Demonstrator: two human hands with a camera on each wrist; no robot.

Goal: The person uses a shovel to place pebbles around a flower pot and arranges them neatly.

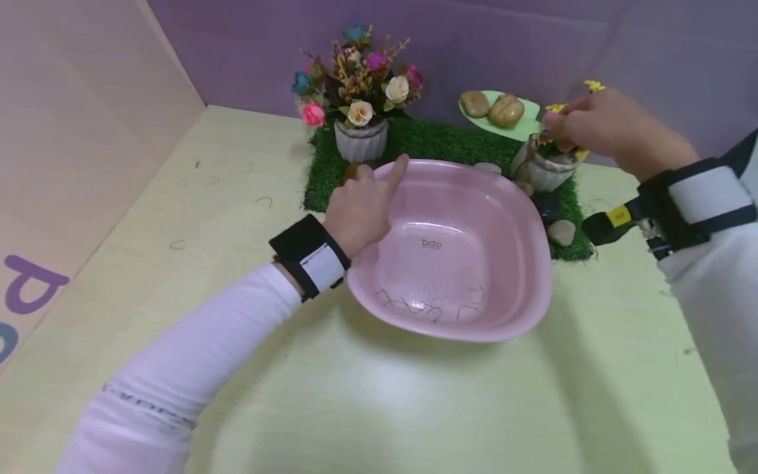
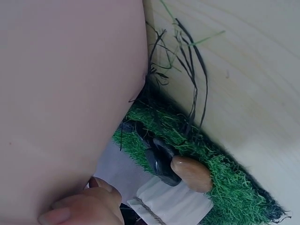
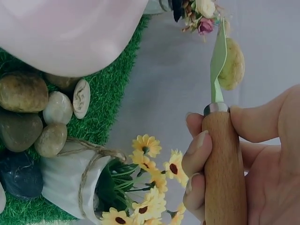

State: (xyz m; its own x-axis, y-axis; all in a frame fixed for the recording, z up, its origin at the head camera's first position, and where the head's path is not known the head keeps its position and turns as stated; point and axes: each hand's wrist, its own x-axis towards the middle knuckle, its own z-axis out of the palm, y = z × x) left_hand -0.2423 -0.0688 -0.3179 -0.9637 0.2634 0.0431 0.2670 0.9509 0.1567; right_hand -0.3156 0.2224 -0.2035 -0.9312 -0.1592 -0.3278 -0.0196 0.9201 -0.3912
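Observation:
A pink basin (image 1: 509, 257) with thin dark strands inside is tilted over the table, partly above the artificial grass. My left hand (image 1: 361, 207) grips its left rim, index finger stretched along the edge; the basin's underside (image 2: 70, 93) fills much of the left wrist view. In my right hand (image 1: 616, 128) is the wooden handle (image 3: 224, 164) of a small trowel, fingers wrapped round it. Two tan stones (image 1: 506, 110) lie on its light green blade (image 1: 524, 130), behind the basin's far rim. Yellow flowers partly hide behind the right hand.
Behind the basin's left side stands a white pot (image 1: 361, 141) of mixed flowers on the grass mat (image 1: 320, 178). A second pot (image 1: 541, 170) with yellow flowers stands right, near several pebbles (image 3: 21, 93). Loose strands (image 1: 264, 199) lie on the table (image 1: 237, 276). A purple wall rises behind.

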